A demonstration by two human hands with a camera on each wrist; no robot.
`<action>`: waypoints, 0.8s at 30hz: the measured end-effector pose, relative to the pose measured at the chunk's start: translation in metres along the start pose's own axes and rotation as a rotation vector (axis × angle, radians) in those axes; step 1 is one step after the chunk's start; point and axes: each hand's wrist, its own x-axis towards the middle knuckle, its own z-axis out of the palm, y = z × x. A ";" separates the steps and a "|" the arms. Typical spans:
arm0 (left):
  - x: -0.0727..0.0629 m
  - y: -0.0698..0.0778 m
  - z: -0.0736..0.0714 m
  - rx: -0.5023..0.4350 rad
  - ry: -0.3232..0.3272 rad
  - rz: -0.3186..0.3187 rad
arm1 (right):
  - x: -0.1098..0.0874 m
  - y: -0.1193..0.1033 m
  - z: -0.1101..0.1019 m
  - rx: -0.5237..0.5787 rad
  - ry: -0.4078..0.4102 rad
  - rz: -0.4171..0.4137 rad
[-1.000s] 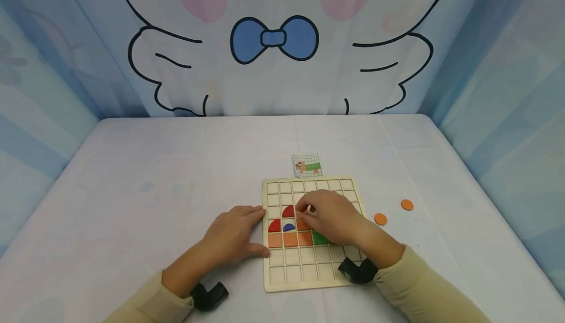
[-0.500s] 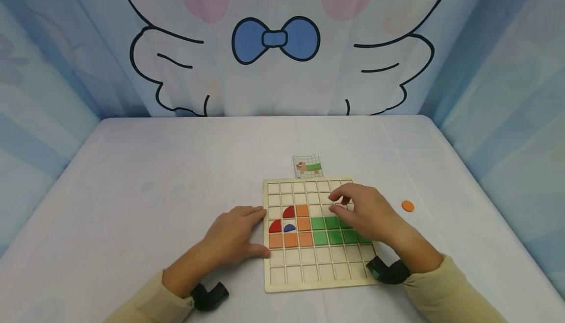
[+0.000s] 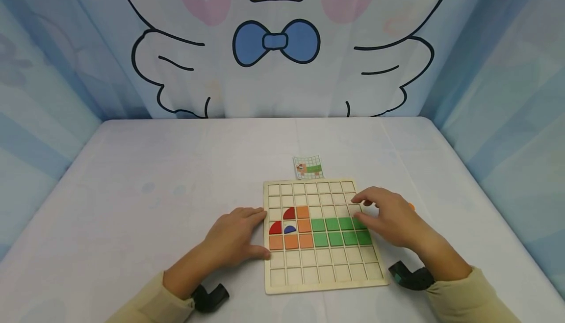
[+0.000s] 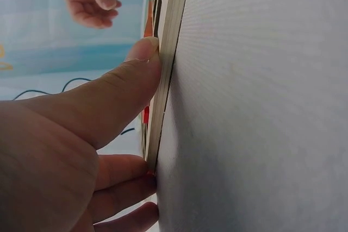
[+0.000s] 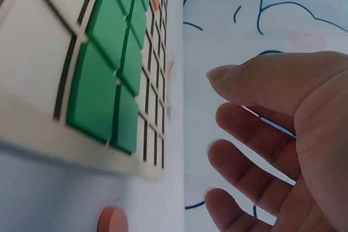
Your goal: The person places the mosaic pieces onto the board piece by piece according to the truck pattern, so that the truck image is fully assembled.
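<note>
A wooden grid board [image 3: 324,276] lies on the table. Green squares [image 3: 335,238], orange squares [image 3: 304,225], red quarter-circle pieces [image 3: 275,227] and a blue half-circle piece [image 3: 289,229] sit in its cells. My left hand [image 3: 234,235] rests at the board's left edge, fingers extended; in the left wrist view its thumb [image 4: 125,88] presses on the rim. Over the board's right edge hovers my right hand [image 3: 390,217], thumb and fingers apart, nothing between them. An orange disc [image 5: 113,220] on the table beside the board is mostly hidden behind that hand in the head view.
Just beyond the board's far edge lies a small picture card [image 3: 308,167] with a gridded animal drawing. A pale cloth covers the table [image 3: 176,166], and printed curtains [image 3: 273,87] enclose its back and sides. Black wrist cameras [image 3: 412,276] stick out near both sleeves.
My right hand has left the orange square in the board's third column and moved right to the board's edge, uncovering the green squares. My left hand stays put.
</note>
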 end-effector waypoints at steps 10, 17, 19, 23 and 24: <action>0.001 0.001 0.000 0.005 -0.006 -0.014 | -0.015 0.017 0.000 -0.021 -0.050 0.100; 0.000 0.000 0.000 0.000 -0.001 -0.006 | -0.023 0.028 -0.001 -0.058 -0.058 0.134; 0.000 0.000 0.000 0.001 0.000 -0.004 | -0.026 0.032 -0.001 -0.073 -0.060 0.144; 0.000 0.001 0.000 0.003 0.000 0.000 | -0.029 0.038 -0.001 -0.093 -0.063 0.160; 0.000 0.001 0.000 0.003 0.000 0.000 | -0.030 0.039 0.000 -0.097 -0.065 0.163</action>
